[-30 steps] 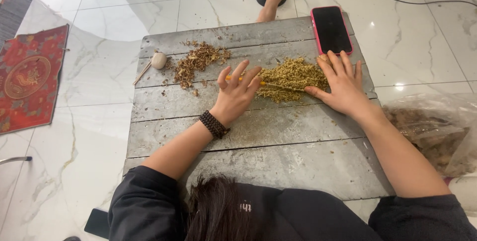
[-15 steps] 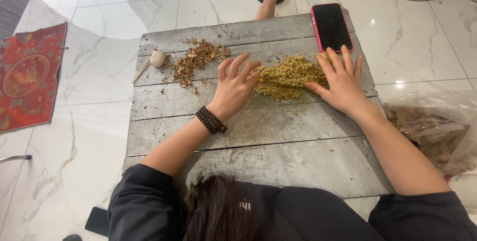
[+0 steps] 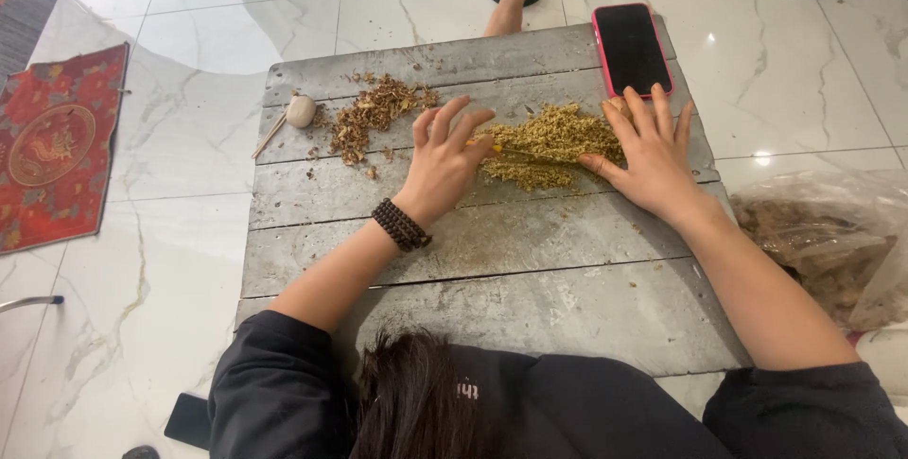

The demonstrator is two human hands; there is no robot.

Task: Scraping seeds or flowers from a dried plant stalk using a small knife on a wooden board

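We see a crumbly, yellow-green herb pile (image 3: 553,142) on the weathered grey plank table (image 3: 492,270), its long axis running left to right. Our left hand (image 3: 443,161) and right hand (image 3: 651,155) lie flat at its 2 ends, fingers spread, gripping nothing. Left of the pile sits a brown flaky heap (image 3: 374,117).

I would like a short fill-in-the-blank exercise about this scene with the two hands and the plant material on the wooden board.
1. The left hand and the right hand rest on either side of the ____ pile of plant material.
2. The phone with the pink case lies at the board's far ____ corner.
3. A bracelet of dark beads is on the ____ wrist.

Missing words: yellowish-green; right; left
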